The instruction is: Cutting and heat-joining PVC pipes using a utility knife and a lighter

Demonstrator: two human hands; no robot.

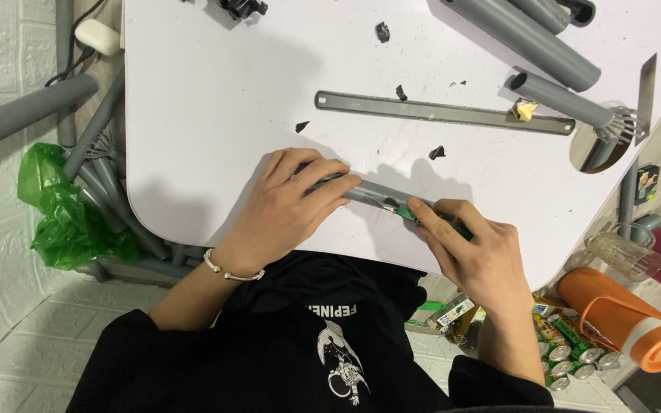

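My left hand presses down on a thin grey metal strip lying on the white table near its front edge. My right hand grips a green-handled utility knife whose tip meets the strip just right of my left fingers. A silver bracelet sits on my left wrist.
A long grey metal bar lies across the table's middle, with small black scraps around it. Grey pipes rest at the back right, one ending in a frayed tip. A green bag is left; an orange bottle and cans are right.
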